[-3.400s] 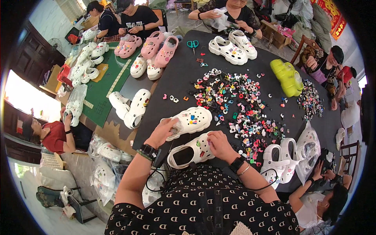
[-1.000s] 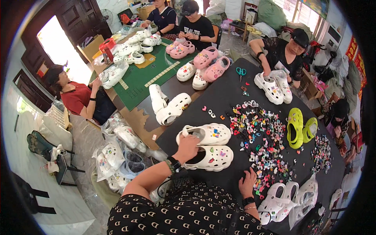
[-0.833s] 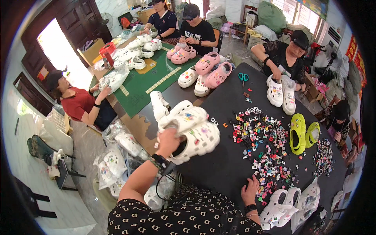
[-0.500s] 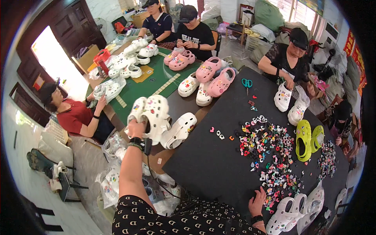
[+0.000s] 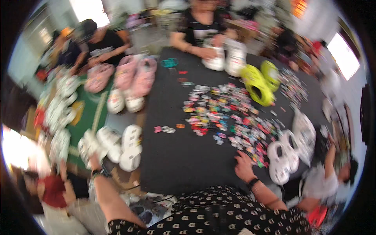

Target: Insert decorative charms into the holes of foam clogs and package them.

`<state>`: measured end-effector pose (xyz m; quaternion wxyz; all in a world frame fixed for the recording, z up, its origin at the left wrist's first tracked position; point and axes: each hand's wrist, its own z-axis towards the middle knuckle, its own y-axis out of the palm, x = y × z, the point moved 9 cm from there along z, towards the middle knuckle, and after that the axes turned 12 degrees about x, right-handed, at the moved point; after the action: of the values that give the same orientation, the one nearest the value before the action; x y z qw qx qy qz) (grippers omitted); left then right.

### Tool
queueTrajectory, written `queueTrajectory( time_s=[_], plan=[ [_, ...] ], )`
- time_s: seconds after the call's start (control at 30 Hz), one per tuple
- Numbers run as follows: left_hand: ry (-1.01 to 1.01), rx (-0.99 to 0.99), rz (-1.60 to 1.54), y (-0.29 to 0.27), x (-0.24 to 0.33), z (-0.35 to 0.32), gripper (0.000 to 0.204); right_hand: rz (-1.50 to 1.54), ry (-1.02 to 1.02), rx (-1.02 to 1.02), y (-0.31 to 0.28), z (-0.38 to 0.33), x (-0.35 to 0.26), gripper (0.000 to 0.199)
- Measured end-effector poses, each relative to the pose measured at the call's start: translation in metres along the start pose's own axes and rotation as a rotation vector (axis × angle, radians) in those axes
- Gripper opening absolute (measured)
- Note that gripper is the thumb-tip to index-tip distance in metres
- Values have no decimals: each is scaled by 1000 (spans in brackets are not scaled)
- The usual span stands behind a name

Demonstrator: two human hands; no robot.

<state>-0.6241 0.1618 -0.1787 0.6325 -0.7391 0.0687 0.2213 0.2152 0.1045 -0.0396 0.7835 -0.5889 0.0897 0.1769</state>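
Note:
On the left, my left hand [image 5: 94, 161] is at the near end of a white clog [image 5: 88, 145], with its fingers closed on it; motion blurs them. Beside it are a second white clog [image 5: 109, 143] and a third white clog [image 5: 131, 148], dotted with charms. My right hand [image 5: 244, 167] rests on the black tabletop [image 5: 176, 164], fingers spread and holding nothing. Its fingertips lie at the near edge of a pile of small colourful shoe charms [image 5: 219, 107]. To the right of that hand stands a pair of white clogs [image 5: 280, 164].
Yellow-green clogs [image 5: 256, 88] and a second charm heap [image 5: 293, 88] lie at the far right. Teal scissors [image 5: 169, 62] and pink clogs [image 5: 144, 76] are farther back. A bagged shoe [image 5: 305, 135] is at right. Across the table a co-worker [image 5: 201, 29] handles white clogs; others sit around.
The view has swung to the right. My left hand and the white clogs have come down, and the two clogs it carried now sit slightly apart. My right hand stays by the charms.

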Motion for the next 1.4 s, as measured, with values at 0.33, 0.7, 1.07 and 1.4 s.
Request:
queueTrajectory(
  time_s=[0.33,0.7,1.07,1.4],
  plan=[
    [-394,363,-834,-84,19,-36,52,168,-5,48,-44,20,2,30],
    [-287,498,-909,-271,208,-99,42,-440,333,-158,-212,3,199,68],
    [151,504,-1058,-412,364,-185,20,-442,316,-508,-185,-3,225,58],
    [46,494,-1091,-426,337,-213,18,-340,278,-425,-171,-7,257,48]
  ],
)
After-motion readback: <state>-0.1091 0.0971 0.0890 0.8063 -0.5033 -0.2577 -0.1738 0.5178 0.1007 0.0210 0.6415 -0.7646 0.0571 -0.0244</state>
